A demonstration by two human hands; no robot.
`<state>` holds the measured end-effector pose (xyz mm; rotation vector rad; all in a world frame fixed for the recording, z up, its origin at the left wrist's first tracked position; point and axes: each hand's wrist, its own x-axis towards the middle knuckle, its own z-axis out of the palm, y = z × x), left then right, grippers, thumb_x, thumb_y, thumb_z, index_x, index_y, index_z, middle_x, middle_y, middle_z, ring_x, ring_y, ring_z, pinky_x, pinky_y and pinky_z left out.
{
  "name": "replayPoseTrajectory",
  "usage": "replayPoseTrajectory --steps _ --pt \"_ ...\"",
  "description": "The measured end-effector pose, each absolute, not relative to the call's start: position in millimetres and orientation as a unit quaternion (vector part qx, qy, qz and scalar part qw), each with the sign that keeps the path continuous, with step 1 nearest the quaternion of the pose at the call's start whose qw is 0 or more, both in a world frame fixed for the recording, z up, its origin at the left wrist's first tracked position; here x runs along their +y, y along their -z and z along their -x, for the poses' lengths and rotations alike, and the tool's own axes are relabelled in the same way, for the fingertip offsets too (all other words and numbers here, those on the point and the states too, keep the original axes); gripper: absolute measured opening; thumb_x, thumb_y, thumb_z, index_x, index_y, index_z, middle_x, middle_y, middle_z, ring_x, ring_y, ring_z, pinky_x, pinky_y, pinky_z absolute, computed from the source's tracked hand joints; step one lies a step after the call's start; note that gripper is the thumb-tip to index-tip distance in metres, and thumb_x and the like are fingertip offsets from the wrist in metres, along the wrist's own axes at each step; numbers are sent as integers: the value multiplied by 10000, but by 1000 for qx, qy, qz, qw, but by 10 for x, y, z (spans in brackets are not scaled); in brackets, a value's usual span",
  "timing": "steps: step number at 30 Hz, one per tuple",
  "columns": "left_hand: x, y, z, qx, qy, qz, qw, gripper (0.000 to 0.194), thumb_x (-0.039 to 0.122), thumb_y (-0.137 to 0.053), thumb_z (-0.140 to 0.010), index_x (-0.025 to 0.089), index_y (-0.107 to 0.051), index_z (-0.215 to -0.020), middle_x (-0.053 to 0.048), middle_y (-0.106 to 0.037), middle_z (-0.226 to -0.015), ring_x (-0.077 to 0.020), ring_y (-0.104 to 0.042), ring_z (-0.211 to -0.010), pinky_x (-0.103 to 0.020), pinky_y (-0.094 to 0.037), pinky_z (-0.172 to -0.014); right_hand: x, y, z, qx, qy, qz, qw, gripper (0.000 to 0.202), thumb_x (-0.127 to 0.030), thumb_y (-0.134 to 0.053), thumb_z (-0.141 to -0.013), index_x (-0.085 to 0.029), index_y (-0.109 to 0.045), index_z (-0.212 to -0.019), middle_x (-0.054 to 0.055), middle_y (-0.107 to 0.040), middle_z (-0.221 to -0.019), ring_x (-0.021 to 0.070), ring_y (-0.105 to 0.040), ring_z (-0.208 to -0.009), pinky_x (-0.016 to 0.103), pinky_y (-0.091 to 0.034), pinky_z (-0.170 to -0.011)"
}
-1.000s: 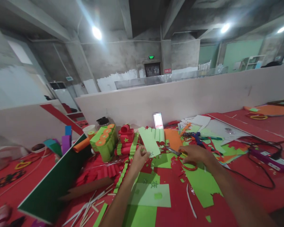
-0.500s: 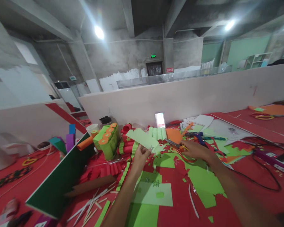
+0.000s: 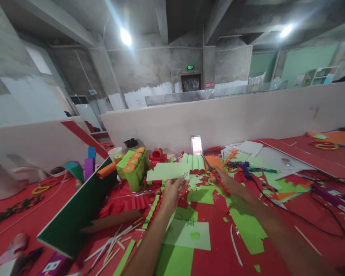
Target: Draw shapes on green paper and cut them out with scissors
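My left hand (image 3: 172, 191) pinches the lower edge of a pale green paper strip (image 3: 165, 171), which has a star drawn near its right end. In my right hand (image 3: 225, 180) is a pair of scissors (image 3: 209, 164) with orange-red handles; the blades point up and to the left, apart from the strip. Below my hands a pale green sheet (image 3: 186, 235) with star drawings lies over bright green paper (image 3: 175, 260). Green scraps (image 3: 201, 194) are scattered between my hands.
Pale green paper rolls (image 3: 193, 161) stand before a bright phone (image 3: 196, 145). Left are a green and orange paper model (image 3: 133, 168), a dark green board (image 3: 80, 211) and thin sticks (image 3: 109, 249). A blue glue gun (image 3: 243, 165) and a purple power strip (image 3: 333, 201) lie right.
The pale green strip has turned from slanting to nearly level. The scissors have rolled to a narrower, edge-on view, their blades pointing more steeply upward. The whole view has shifted slightly.
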<state>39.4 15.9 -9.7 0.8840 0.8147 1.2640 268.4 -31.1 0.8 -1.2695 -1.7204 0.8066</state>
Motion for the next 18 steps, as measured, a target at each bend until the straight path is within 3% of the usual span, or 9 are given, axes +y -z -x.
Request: replayPoseTrajectory --steps 4,6,13,18 --pt "118 138 -449 373 -507 -426 649 276 306 -776 -656 120 -639 -806 -60 -677 -755 -145 -661 -717 -242 -545 -671 -304 98 -2344 -597 -381 449 545 429 -450 -664 -777 -237 -501 -1111 -14 -571 -774 128 -531 -602 245 -449 -555" --pt "92 156 -486 377 -486 -446 650 321 330 -793 -628 108 -674 -827 -78 -693 -788 -150 -655 -733 -237 -532 -674 -270 165 -2243 -557 -395 426 593 474 -431 -736 -705 -225 -496 -1058 -4 -592 -805 156 -582 -685 269 -484 -618" --pt "9 188 -556 372 -448 -511 632 384 413 -768 -641 120 -717 -884 -100 -713 -867 -180 -638 -755 -287 -514 -712 -173 272 -2252 -522 -383 435 626 409 -387 -749 -671 -216 -502 -947 -26 -564 -745 146 -571 -652 254 -463 -583" --pt "0 160 -447 309 -409 -566 646 433 467 -720 -698 144 -704 -986 -118 -705 -983 -240 -624 -970 -338 -484 -867 -142 257 -2373 -528 -361 445 627 341 -333 -701 -705 -219 -494 -950 -48 -504 -695 116 -507 -581 230 -428 -533"
